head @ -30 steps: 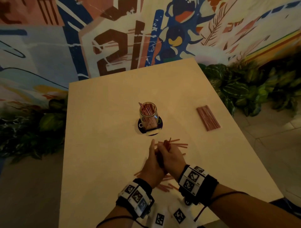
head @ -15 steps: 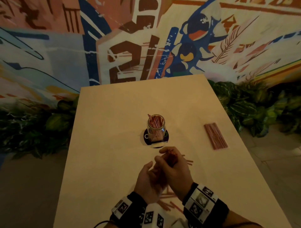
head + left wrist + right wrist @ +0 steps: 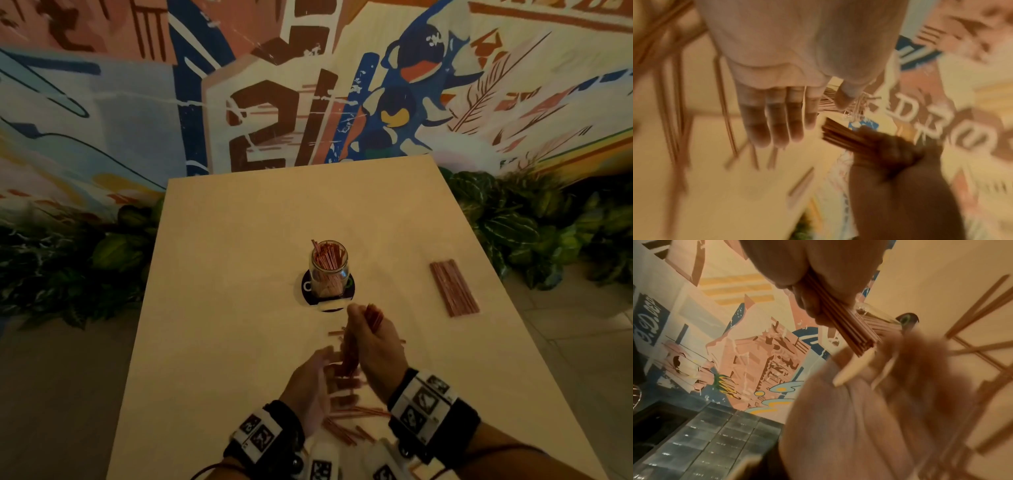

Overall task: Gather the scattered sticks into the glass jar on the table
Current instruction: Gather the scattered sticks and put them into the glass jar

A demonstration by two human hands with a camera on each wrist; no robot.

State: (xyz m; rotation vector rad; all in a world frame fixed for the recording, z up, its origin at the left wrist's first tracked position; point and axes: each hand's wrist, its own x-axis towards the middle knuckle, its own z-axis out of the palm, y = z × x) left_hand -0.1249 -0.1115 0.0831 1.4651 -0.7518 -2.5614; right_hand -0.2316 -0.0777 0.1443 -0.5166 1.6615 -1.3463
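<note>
**Right hand grips stick bundle near jar; left hand flat and empty**

The right hand (image 3: 375,342) has its fingers curled round a bundle of sticks (image 3: 373,317), held above the table (image 3: 222,274) just in front of the glass jar (image 3: 329,269). The jar stands upright on a dark coaster (image 3: 349,291) and contains sticks. The left hand (image 3: 308,387) has its fingers straight and together and holds nothing. Loose sticks (image 3: 356,416) lie scattered on the table below both hands. A flat pack of sticks (image 3: 454,287) lies well to the right.
</note>
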